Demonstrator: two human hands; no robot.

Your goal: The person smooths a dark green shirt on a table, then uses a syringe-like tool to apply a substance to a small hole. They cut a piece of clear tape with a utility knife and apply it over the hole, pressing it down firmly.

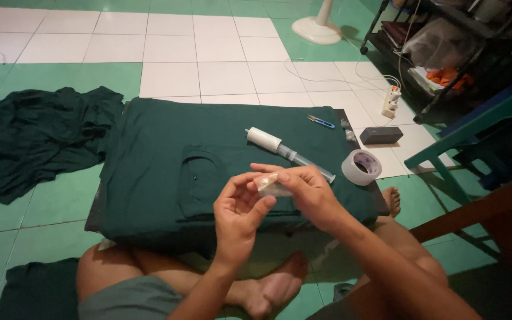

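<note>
1 folded dark green garment (167,160) is laid flat over a low board, pocket side up; this serves as the landmark for all entries. A heap of like green cloth (31,136) is spread on the tiled floor to its left, apparently not yet folded. 1 green plastic chair (475,130) stands to its right, well apart. 1 roll of clear packing tape (361,167) rests at its right edge. 1 lint roller (285,152), white head and clear handle, lies on its upper right part. 1 black box (381,135) sits on the floor just beyond its right corner. 1 pair of blue-handled snips (321,122) lies at its far edge.

Progress, as judged: folding of this piece appears done; a small piece of clear tape (271,185) is being handled above its near edge, not yet applied anywhere.

Left hand (238,210): thumb and fingertips pinched on the strip's left end. Right hand (309,192): fingers curled, pinching its right end.
</note>
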